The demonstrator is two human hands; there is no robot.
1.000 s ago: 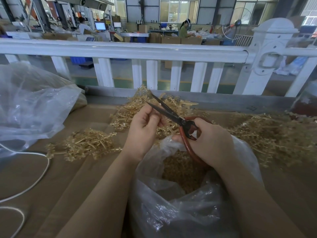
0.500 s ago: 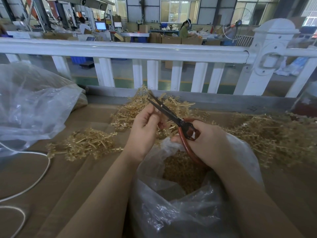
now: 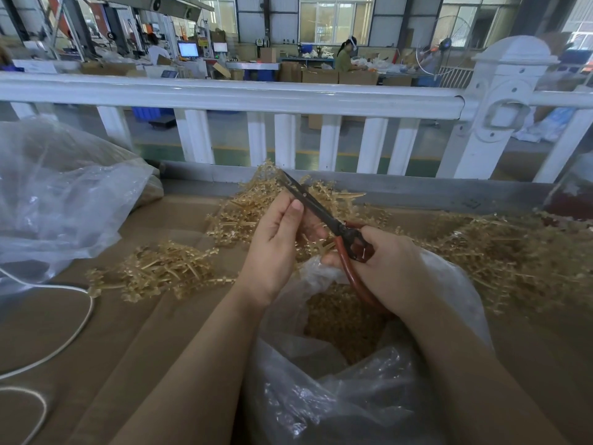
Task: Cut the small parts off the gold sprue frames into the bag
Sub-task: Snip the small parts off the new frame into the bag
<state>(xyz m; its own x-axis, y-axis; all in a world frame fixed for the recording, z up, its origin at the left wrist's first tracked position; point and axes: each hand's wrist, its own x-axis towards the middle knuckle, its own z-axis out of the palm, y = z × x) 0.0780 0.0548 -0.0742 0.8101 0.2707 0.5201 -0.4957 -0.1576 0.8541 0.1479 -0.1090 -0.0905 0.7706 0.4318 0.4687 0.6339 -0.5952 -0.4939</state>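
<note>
Two hands above bag [image 3: 369, 396]: our left [image 3: 276, 248] pinches sprue, right [image 3: 385, 268] grips scissors [image 3: 321, 210], blades now closed, part cut.

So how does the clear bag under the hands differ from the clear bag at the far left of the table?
The bag under the hands is open at the top, with small gold parts showing inside; the bag at the left shows no opening, and its contents cannot be made out. The near one sits right below the scissors and both hands; the left one lies apart, untouched. Both are thin, crinkled clear plastic.
</note>
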